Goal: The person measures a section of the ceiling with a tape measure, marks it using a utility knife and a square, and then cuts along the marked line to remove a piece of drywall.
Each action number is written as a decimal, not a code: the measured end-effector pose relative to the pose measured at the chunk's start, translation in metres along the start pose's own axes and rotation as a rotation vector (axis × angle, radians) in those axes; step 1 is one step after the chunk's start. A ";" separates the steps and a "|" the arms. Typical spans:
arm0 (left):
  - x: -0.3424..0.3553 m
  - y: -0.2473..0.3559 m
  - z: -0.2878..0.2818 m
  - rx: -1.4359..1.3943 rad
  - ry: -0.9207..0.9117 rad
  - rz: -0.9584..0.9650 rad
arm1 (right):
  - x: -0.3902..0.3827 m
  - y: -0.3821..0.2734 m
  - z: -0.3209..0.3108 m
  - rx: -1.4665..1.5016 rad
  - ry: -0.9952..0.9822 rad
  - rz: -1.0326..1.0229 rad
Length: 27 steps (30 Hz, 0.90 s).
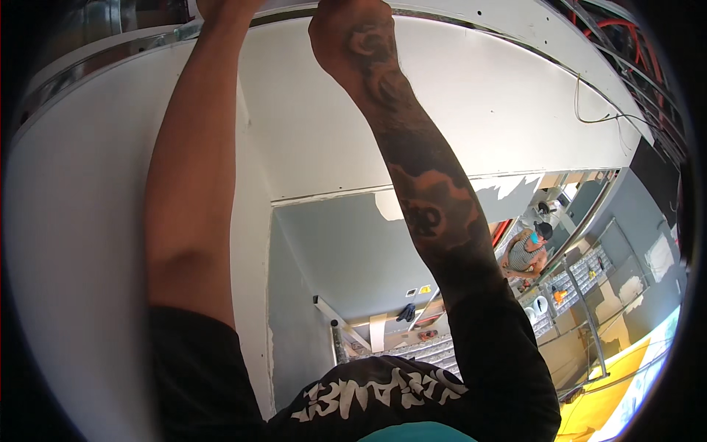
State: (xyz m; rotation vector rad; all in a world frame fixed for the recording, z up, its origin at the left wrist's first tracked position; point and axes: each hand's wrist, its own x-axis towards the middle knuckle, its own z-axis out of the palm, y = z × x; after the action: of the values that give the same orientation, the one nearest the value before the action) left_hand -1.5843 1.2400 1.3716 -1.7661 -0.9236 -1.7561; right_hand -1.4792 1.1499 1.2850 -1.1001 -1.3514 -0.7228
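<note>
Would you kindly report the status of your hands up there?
Left hand and right hand up by metal track, grip unclear, cut off at top edge. White panel directly ahead. Loose wire off right, apart from both hands.

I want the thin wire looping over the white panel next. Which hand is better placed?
Probably the right hand: it is raised nearer the thin wire. The left hand is farther off, with the right arm in between.
</note>
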 end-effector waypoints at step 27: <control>0.006 -0.001 0.004 0.091 -0.004 -0.087 | -0.066 -0.010 -0.014 -0.180 -0.341 0.303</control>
State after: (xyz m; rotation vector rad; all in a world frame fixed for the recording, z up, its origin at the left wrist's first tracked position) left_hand -1.5823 1.2444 1.3770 -1.6954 -1.0799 -1.7355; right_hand -1.4924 1.1216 1.2241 -1.5873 -1.3762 -0.4510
